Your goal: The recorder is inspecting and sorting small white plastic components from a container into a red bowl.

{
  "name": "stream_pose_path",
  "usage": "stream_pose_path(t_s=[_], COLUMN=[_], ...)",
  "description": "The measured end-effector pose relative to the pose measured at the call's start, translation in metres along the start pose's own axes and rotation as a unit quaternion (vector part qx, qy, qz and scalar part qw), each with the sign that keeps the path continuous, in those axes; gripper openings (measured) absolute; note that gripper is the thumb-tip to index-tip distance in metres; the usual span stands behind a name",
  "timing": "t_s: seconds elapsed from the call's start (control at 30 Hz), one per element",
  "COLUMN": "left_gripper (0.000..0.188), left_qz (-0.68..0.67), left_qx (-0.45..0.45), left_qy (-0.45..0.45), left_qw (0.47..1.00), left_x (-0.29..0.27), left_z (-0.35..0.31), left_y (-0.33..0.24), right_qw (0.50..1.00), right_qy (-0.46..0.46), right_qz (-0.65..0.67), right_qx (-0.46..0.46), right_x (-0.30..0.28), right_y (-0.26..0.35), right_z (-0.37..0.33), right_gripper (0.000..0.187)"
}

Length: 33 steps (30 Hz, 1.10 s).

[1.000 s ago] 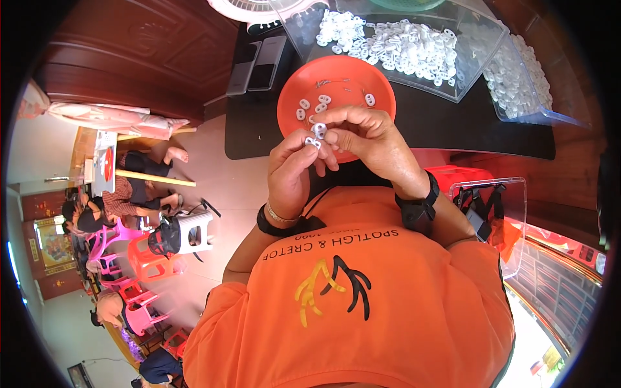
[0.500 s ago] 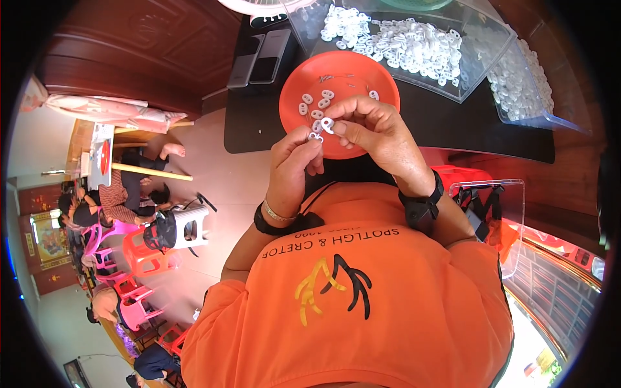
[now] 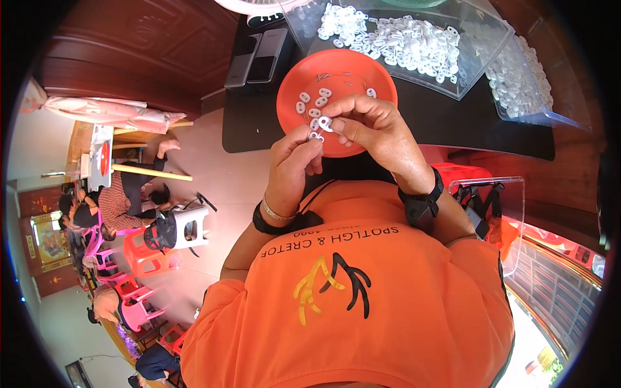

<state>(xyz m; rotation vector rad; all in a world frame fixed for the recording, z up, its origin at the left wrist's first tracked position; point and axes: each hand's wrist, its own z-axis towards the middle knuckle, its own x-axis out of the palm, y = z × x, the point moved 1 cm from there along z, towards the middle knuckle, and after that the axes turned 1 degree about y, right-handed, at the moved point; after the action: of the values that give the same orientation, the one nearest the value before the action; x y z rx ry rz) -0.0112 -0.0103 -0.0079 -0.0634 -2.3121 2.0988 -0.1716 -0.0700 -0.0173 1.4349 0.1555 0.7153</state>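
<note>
Over the near part of an orange-red bowl (image 3: 292, 81), my two hands meet with their fingertips close together. My left hand (image 3: 292, 161) pinches a small white plastic piece with holes (image 3: 315, 137). Between the thumb and fingers of my right hand (image 3: 381, 136) is a white plastic hook-shaped piece (image 3: 325, 123), right against the left hand's piece. Whether the two pieces are joined I cannot tell. In the bowl lie several white oval two-holed pieces (image 3: 323, 101) and a few thin metal pins (image 3: 323, 76).
Beyond the bowl, a clear plastic bin (image 3: 446, 87) holds a heap of white pieces (image 3: 414, 48); another clear container (image 3: 521, 81) stands to its right. Two phones (image 3: 268, 57) lie on the black table (image 3: 249, 132). People and plastic stools (image 3: 152, 262) are off to the left.
Both hands keep their pinch on the white pieces and have hardly moved. The bowl and bins sit slightly higher and further left in the picture.
</note>
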Motion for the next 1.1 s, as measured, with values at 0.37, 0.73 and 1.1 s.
stream_pose_path(t_s=[0.37,0.73,1.1], left_gripper=[0.023,0.019,0.029], left_qz=[0.011,-0.007,-0.048], left_qx=[-0.008,-0.009,-0.020], left_qy=[-0.002,0.005,-0.004], left_qw=[1.000,1.000,0.999], left_x=[0.000,-0.001,0.004], left_z=[0.000,0.001,0.002], left_y=[0.000,0.009,0.006], right_qw=[1.000,0.998,0.992], right_qy=[0.005,0.031,0.030], right_qz=[-0.010,-0.057,-0.102], right_qx=[-0.003,0.010,-0.070], right_x=[0.000,0.005,0.008], right_y=[0.001,0.000,0.004], right_z=[-0.001,-0.003,-0.004], right_gripper=[0.014,0.012,0.019])
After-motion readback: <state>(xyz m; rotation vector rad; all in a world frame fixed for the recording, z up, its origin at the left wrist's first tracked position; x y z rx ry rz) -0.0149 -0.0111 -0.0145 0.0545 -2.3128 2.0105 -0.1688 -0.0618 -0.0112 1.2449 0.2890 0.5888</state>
